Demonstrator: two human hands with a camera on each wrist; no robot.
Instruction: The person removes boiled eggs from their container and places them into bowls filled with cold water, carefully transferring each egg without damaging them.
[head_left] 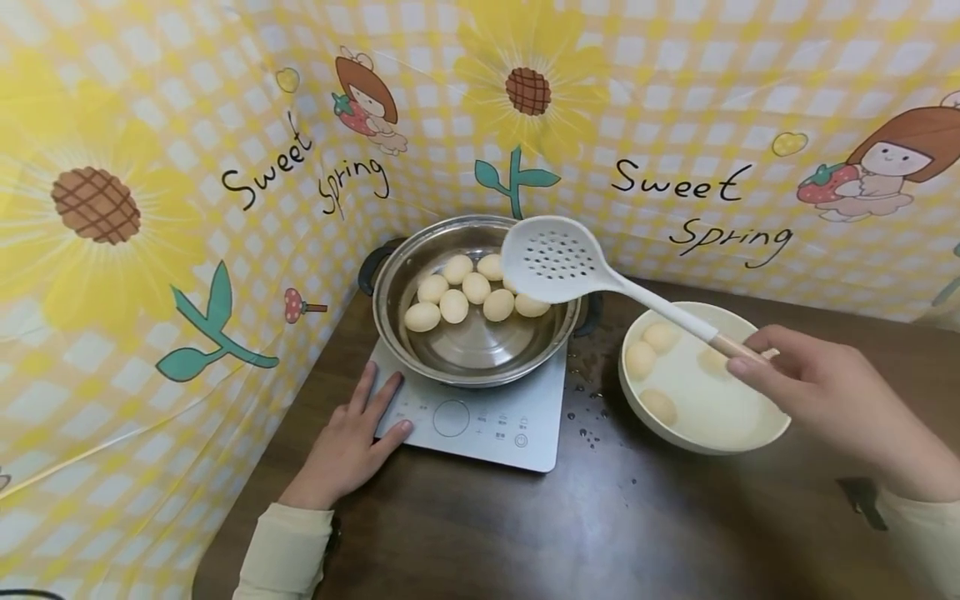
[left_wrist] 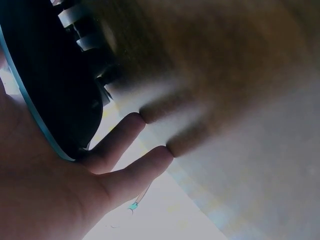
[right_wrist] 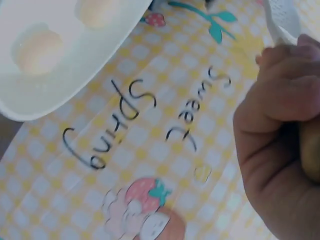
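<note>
The right hand [head_left: 817, 392] grips the light, stiff white spoon [head_left: 558, 262] by its wooden end, over the pot [head_left: 476, 350] of breakable eggs [head_left: 453, 306], while the left hand [head_left: 348, 446] lies flat near the cooker [head_left: 480, 421].

Home kitchen corner: induction cooker [head_left: 480, 421], egg pot [head_left: 472, 354], splash screen [head_left: 150, 250].

The yellow checked screen [head_left: 675, 100] bears "Sweet Spring" in black script twice: once on the left panel beside a cartoon girl, once on the right panel. The right wrist view shows the same words upside down. Small markings on the cooker [head_left: 480, 429] panel are too tiny to read.
</note>
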